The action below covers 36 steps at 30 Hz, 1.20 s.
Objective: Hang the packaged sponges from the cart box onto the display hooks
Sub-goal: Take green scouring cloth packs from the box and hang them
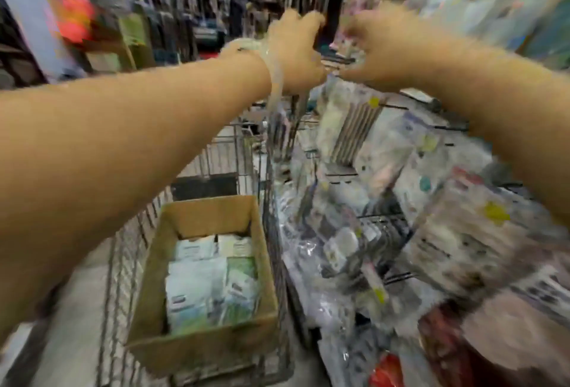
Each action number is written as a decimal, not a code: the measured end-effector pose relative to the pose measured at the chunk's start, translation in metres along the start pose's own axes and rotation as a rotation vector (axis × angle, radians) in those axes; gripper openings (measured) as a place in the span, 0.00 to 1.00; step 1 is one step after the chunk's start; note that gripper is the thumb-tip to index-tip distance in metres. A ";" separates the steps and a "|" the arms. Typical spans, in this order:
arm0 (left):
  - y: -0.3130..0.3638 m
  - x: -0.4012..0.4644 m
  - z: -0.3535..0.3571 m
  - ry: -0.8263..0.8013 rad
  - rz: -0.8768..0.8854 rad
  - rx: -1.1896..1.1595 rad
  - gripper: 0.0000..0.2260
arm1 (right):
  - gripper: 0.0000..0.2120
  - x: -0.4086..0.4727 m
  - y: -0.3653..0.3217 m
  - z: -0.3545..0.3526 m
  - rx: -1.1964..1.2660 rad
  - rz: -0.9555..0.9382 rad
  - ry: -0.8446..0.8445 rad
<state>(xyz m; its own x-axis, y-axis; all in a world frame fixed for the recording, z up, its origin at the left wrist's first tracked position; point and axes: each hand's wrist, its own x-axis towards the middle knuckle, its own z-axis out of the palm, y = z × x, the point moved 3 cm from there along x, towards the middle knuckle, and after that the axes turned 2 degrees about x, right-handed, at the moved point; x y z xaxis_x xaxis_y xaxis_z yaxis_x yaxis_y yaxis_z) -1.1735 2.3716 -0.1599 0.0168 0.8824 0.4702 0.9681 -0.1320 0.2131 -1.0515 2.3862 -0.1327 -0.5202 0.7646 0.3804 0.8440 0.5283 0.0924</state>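
Left hand (296,47): raised at the display, fingers curled; too blurred to tell if it gripped anything. Clear band round the wrist.
Right hand (370,47): raised just beside the left, fingers bent near a blurred clear pack (347,41); can't tell whether it pinched it.
Cardboard box (148,278): sat in the wire cart (123,263), below the left forearm, open top.
Packaged sponges (209,281): white/green packs stacked inside the box, filling the right half approx.
Display hooks (382,223): dark wire pegs stuck out on the right, w/ hanging clear packs (385,152) crowding them, several w/ yellow tags.
Far shelves (185,1): dark goods behind the hands, an orange-red item (75,18) upper left.
View: heavy motion blur, small details unreadable.
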 end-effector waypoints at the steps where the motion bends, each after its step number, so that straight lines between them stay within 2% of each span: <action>1: -0.033 -0.011 0.023 -0.065 -0.065 -0.002 0.31 | 0.23 0.001 -0.020 0.033 0.056 -0.022 -0.095; 5: -0.136 -0.085 0.095 -0.297 -0.393 -0.059 0.33 | 0.28 -0.017 -0.083 0.168 0.244 -0.027 -0.460; 11: -0.241 -0.177 0.184 -0.541 -0.806 -0.205 0.29 | 0.26 -0.042 -0.143 0.310 0.415 -0.005 -0.766; 16: -0.293 -0.238 0.255 -0.701 -1.044 -0.306 0.27 | 0.28 -0.054 -0.178 0.407 0.515 0.126 -0.989; 19: -0.308 -0.269 0.298 -0.742 -1.153 -0.445 0.10 | 0.27 -0.070 -0.194 0.460 0.656 0.282 -1.077; 20: -0.311 -0.278 0.313 -0.762 -1.193 -0.500 0.09 | 0.27 -0.078 -0.198 0.478 0.699 0.358 -1.102; 24: -0.319 -0.316 0.368 -0.812 -1.339 -0.626 0.22 | 0.29 -0.117 -0.210 0.546 0.875 0.702 -1.150; 27: -0.322 -0.337 0.396 -0.706 -1.494 -0.712 0.27 | 0.27 -0.143 -0.214 0.589 0.953 0.917 -1.142; 31: -0.334 -0.357 0.421 -0.607 -1.641 -0.645 0.39 | 0.27 -0.170 -0.215 0.629 0.947 1.085 -1.176; 36: -0.341 -0.361 0.441 -0.642 -1.639 -0.467 0.42 | 0.42 -0.179 -0.211 0.658 0.903 1.206 -1.112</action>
<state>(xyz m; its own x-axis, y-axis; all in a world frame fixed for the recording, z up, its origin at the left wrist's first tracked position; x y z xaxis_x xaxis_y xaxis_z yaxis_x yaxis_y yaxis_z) -1.3992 2.2974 -0.7802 -0.5806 0.2383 -0.7786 -0.0362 0.9477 0.3170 -1.2221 2.3801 -0.8256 0.0766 0.4905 -0.8680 0.6532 -0.6824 -0.3280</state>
